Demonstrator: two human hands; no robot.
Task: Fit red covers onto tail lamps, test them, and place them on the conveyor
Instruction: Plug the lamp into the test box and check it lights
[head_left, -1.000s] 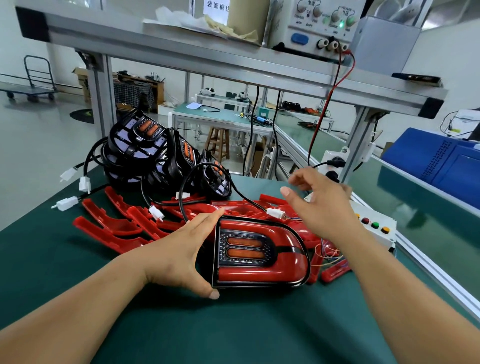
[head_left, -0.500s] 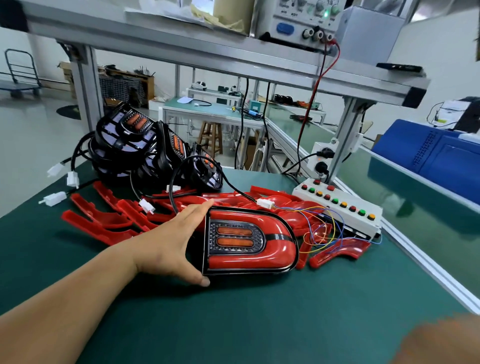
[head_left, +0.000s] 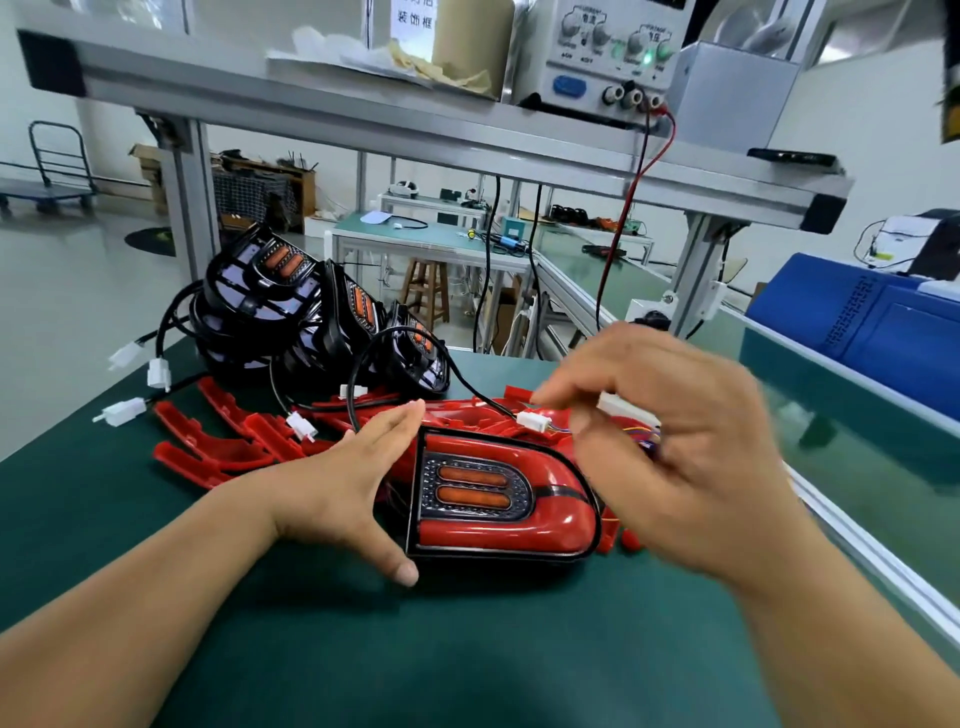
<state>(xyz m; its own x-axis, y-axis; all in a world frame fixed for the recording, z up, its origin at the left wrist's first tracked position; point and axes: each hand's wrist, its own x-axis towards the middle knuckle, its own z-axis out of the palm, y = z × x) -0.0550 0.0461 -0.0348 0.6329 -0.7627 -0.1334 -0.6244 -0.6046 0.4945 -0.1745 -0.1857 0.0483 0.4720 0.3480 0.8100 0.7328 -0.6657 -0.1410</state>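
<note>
One covered tail lamp (head_left: 519, 499) lies flat at the centre of the green mat (head_left: 467, 649). The left hand (head_left: 337, 488) braces its left edge, fingers straight, thumb at the near corner. The right hand (head_left: 675, 447), blurred, curls round what looks like a white test plug (head_left: 621, 404) just beside the lamp's connector (head_left: 532, 421). A misaligned push could bend pins or shove the lamp into the loose red covers (head_left: 208, 447). Half a second ago that hand was low in the view's right corner, well away from the connector.

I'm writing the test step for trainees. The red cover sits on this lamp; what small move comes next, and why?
Probably pinch the lamp's white connector with the right hand and join it to the coloured test wires. The covered tail lamp looks unlit, the left hand steadies its edge, and the blurred right hand hovers beside that connector.
</note>
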